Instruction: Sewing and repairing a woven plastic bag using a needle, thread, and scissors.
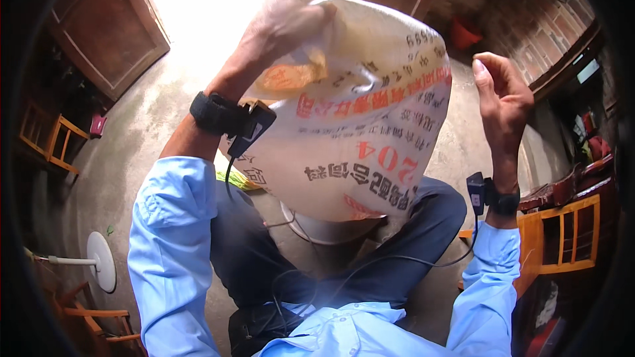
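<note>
A white woven plastic sack [370, 102] with red and black print hangs in front of me above my knees. My left hand [288, 23], somewhat blurred, is closed on its upper left edge; an orange printed patch shows just below. My right hand [504, 92] is raised to the right of the sack, apart from it. Thumb and fingertips there are pinched together, and whatever they hold, if anything, is too small to make out. Between my legs stands a pale bucket [331, 233], its upper part partly hidden by the sack.
Wooden chairs stand at left [63, 145] and right [572, 235]. A round white stand base [100, 262] is at lower left. Something green and yellow [239, 180] lies by my left knee. Cables [410, 261] run from my wrist devices across my lap. A red container [465, 33] is far right.
</note>
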### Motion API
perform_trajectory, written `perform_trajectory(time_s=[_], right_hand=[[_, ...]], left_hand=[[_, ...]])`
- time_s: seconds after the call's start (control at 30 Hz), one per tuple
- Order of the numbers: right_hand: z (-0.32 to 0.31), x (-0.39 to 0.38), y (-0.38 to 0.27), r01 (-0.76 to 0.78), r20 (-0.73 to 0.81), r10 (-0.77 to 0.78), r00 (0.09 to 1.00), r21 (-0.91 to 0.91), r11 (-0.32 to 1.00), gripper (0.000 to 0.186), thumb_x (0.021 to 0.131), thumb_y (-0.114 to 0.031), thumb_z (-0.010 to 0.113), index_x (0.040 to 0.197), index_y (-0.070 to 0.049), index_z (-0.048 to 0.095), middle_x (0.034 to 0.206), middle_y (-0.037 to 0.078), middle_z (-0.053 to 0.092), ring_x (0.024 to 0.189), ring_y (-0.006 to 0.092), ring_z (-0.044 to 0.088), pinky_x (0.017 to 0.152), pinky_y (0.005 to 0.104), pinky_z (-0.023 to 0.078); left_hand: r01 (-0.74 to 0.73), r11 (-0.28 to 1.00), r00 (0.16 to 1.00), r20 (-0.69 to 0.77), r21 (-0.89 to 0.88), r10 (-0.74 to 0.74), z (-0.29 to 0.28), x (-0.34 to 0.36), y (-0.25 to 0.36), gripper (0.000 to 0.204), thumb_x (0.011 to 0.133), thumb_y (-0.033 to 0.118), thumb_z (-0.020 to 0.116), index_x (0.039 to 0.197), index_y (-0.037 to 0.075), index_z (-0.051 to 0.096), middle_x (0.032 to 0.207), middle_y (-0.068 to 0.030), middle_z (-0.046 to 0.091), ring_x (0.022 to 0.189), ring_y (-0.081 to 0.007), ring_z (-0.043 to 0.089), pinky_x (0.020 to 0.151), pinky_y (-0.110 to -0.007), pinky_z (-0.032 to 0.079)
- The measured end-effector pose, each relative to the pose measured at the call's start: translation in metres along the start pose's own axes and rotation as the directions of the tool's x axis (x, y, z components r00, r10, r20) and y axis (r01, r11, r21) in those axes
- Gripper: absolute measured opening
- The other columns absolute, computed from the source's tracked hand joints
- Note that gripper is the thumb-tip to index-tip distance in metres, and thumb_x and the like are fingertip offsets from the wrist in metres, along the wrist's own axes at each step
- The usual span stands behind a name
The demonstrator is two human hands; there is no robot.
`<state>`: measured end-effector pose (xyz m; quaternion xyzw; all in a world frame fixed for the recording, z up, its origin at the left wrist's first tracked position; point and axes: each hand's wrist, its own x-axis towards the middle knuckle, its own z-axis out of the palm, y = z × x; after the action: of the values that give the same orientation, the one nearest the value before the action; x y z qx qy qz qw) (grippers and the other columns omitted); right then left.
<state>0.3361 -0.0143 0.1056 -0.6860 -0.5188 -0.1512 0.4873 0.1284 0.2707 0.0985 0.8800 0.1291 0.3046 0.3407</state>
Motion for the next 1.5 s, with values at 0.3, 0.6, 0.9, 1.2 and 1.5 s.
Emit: perform_trajectory(time_s=[0.3, 0.6, 0.9, 1.2, 1.5], right_hand=[[0.075, -0.008, -0.019, 0.64, 0.503, -0.41, 0.761, -0.478, 0.601, 0.016, 0.094, -0.017, 0.071, 0.106, -0.006, 0.071, 0.073, 0.013, 0.065, 0.065, 0.0307, 0.068, 0.057, 0.0431, 0.053], [0.039, 0.015, -0.046, 0.496, 0.226, -0.444, 0.867, -0.312, 0.81, 0.024, 0.084, 0.001, 0.07, 0.107, -0.006, 0.075, 0.092, 0.014, 0.073, 0.082, 0.0309, 0.073, 0.072, 0.0387, 0.059], [0.093, -0.012, -0.077, 0.303, 0.467, -0.191, 0.864, -0.178, 0.936, 0.022, 0.088, 0.006, 0.066, 0.109, 0.006, 0.07, 0.092, 0.022, 0.073, 0.083, 0.0391, 0.074, 0.076, 0.0421, 0.06], [0.109, -0.02, -0.066, -0.004, 0.36, -0.134, 0.923, 0.356, 0.935, 0.022, 0.087, -0.007, 0.069, 0.103, 0.007, 0.072, 0.085, 0.022, 0.075, 0.078, 0.0312, 0.075, 0.074, 0.0403, 0.058], [0.113, -0.017, -0.051, 0.171, 0.251, -0.288, 0.924, 0.402, 0.899, 0.013, 0.081, 0.002, 0.062, 0.091, 0.006, 0.07, 0.084, 0.013, 0.074, 0.074, 0.0214, 0.07, 0.07, 0.036, 0.055]], left_hand=[[-0.033, 0.995, 0.998, 0.048, -0.091, 0.038, -0.014, -0.002, 0.031, 0.03, 0.097, 0.023, 0.064, 0.103, -0.005, 0.071, 0.09, -0.0065, 0.07, 0.075, -0.0108, 0.067, 0.068, -0.027, 0.058], [0.128, 0.71, 0.991, 0.07, -0.693, -0.111, -0.009, -0.018, 0.024, 0.033, 0.101, 0.023, 0.065, 0.121, -0.003, 0.069, 0.11, -0.0085, 0.073, 0.095, -0.0155, 0.07, 0.084, -0.032, 0.06], [0.14, 0.324, 0.988, 0.154, -0.936, 0.02, 0.003, -0.026, 0.03, 0.035, 0.108, 0.016, 0.051, 0.131, -0.008, 0.062, 0.118, -0.0146, 0.069, 0.101, -0.021, 0.071, 0.089, -0.032, 0.061], [0.052, 0.138, 0.952, 0.09, -0.989, 0.291, 0.02, -0.044, 0.014, 0.048, 0.111, 0.026, 0.036, 0.136, -0.011, 0.052, 0.125, -0.0198, 0.066, 0.106, -0.0249, 0.07, 0.093, -0.035, 0.06], [-0.069, 0.379, 0.986, -0.006, -0.923, 0.164, 0.032, -0.048, 0.024, 0.06, 0.109, 0.04, 0.047, 0.146, -0.006, 0.048, 0.133, -0.0187, 0.064, 0.116, -0.0225, 0.066, 0.097, -0.033, 0.057]])
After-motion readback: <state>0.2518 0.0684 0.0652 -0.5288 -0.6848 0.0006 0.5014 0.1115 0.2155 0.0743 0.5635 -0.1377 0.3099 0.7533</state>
